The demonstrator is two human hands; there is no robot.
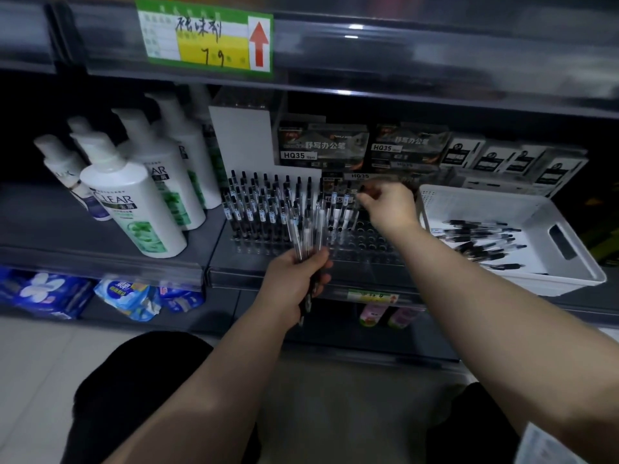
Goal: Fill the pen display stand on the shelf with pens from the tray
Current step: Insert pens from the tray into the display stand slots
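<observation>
Your left hand (296, 274) is gripping a fanned bundle of pens (310, 226) at centre frame. Your right hand (390, 207) is seemingly pinching another over the display stand (371, 244). They're looking light, stiff and slick, so be pinching mid-barrel.

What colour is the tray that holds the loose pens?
White. It is a white plastic tray, shown best in the head view.

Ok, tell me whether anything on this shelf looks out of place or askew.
The white tray sits skewed to the shelf edge, its front corner seemingly overhanging. The pens in it lie in a loose jumble. The pen display stand is filled only on its left; nothing looks damaged.
</observation>
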